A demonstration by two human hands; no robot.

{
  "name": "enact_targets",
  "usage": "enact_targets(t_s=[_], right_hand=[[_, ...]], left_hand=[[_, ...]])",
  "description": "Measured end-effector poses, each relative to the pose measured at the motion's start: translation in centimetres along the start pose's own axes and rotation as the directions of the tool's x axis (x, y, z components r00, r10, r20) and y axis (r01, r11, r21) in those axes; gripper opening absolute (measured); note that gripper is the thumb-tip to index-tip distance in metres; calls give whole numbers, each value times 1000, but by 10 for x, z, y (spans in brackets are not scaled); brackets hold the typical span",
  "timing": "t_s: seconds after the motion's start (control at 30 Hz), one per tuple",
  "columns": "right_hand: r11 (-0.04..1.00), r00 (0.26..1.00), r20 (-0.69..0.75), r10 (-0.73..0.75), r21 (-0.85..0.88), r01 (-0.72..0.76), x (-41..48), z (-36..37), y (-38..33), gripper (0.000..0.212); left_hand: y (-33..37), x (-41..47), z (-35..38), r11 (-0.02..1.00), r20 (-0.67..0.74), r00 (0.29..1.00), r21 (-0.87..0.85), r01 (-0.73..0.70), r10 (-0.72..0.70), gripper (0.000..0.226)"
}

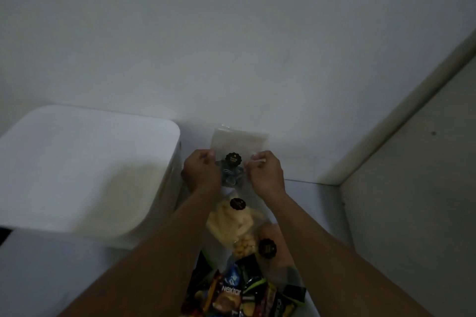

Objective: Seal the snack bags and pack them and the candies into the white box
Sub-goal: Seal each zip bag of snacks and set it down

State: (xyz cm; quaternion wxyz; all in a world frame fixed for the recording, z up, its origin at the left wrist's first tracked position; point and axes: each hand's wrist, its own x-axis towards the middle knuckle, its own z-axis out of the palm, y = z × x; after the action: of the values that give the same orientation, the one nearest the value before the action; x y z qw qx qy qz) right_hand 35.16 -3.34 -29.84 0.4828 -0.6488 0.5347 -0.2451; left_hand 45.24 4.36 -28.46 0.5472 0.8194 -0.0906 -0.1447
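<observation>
I hold a clear snack bag (238, 145) with a black round sticker upright against the wall. My left hand (202, 172) pinches its left edge and my right hand (265, 175) pinches its right edge. Dark bluish contents show low in the bag between my hands. Below it lies a clear bag of pale yellow sticks (230, 224) with a black sticker. A bag of small round puffs (246, 247), also stickered, lies nearer me. A pile of wrapped candies (242, 291) sits at the bottom. The white box (85, 170) stands open to the left.
A white wall rises straight ahead. A pale cabinet side or door (412, 188) runs along the right. The items rest on a white surface (316, 203) between the box and that panel.
</observation>
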Motion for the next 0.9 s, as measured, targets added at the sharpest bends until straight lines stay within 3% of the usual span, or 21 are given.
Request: enact_targets(t_s=[0.2, 0.37, 0.47, 0.57, 0.67, 0.73, 0.8, 0.9], right_hand=[[999, 999, 41, -1, -36, 3, 13, 14, 12, 8], [999, 1000, 23, 6, -49, -5, 10, 7, 16, 11], [997, 999, 35, 8, -72, -6, 5, -6, 16, 21], [976, 998, 65, 5, -218, 9, -2, -22, 20, 30], [889, 991, 125, 51, -457, 12, -10, -36, 27, 42], [816, 978, 169, 121, -578, -1, -16, -42, 31, 44], [780, 961, 198, 194, -625, -29, -20, -44, 33, 42], [784, 956, 201, 213, -619, -45, -25, -45, 34, 36]], left_hand=[[-17, 19, 8, 994, -10, 998, 88, 59, -58, 22], [-23, 24, 12, 992, 70, 993, 89, 85, -91, 22], [-23, 17, 7, 984, 118, 988, 163, 77, -97, 33], [-29, 2, 0, 956, 207, 975, 291, 22, -86, 38], [-39, -12, -3, 874, 377, 921, 476, -100, -100, 14], [-46, -18, -4, 821, 478, 864, 549, -155, -156, 24], [-49, -24, -7, 804, 522, 834, 566, -182, -179, 32], [-51, -26, -7, 793, 548, 822, 565, -227, -155, 25]])
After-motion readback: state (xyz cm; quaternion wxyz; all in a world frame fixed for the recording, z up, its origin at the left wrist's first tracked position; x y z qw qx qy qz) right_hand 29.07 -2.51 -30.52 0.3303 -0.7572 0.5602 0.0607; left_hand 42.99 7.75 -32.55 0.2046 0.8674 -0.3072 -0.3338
